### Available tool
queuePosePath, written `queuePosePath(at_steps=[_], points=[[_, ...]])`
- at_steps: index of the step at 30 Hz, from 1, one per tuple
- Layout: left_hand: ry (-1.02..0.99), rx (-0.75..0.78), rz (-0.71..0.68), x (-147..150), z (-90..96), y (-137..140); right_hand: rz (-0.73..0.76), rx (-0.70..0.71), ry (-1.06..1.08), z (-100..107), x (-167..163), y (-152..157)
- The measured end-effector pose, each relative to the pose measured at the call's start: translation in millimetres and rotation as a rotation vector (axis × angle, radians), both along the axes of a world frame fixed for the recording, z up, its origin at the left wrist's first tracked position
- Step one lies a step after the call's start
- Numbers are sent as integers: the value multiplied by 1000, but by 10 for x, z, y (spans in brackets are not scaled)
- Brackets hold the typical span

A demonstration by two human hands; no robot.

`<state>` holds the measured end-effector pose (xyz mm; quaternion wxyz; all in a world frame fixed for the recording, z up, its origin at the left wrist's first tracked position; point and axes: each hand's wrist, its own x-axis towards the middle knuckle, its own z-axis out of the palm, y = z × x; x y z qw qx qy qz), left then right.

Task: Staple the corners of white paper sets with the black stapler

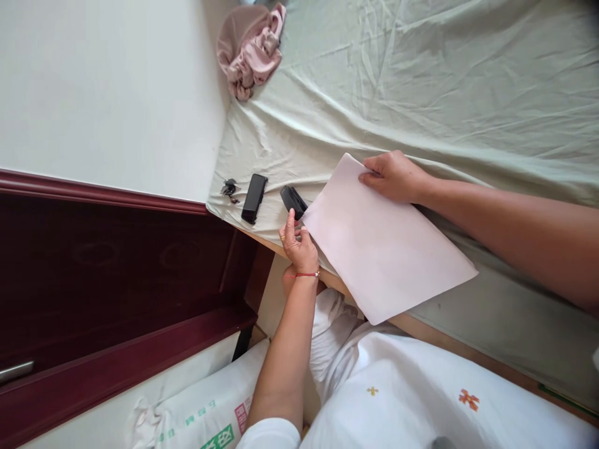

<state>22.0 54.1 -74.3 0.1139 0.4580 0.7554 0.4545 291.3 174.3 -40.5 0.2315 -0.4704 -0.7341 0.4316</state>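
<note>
A sheet or thin stack of white paper (384,243) slants across the bed's edge. My right hand (393,176) pinches its upper edge, thumb on top and fingers partly hidden. At the paper's left corner sits a small black stapler (291,198). My left hand (299,244), with a ring and a red string bracelet, has its fingers curled at the stapler's near end, against that corner. How far the corner reaches into the stapler is hidden. Left of the stapler lies a black rectangular object (254,198), and beyond it a small bunch of keys (230,188).
A pale green sheet (421,87) covers the bed, with a crumpled pink cloth (253,53) near the wall. Dark red wooden furniture (116,262) stands at left. Below it is a white printed sack (201,405). My legs in white patterned clothing (412,386) are against the bed's edge.
</note>
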Motion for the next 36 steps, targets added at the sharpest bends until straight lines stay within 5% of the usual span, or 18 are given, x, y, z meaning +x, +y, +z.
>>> queuePosePath(at_steps=[9,19,31,36], points=[[66,80,-51,-117,-188,19,-7,52,33,-91,-3,32],[76,76,1,-91,-128,63,5,43,-16,-92,-10,42],[-183,74,-132,-229,-125,-3,36,92,69,-159,8,71],[-341,146,-16,-242,-132,-14,123,35,172,-129,54,68]])
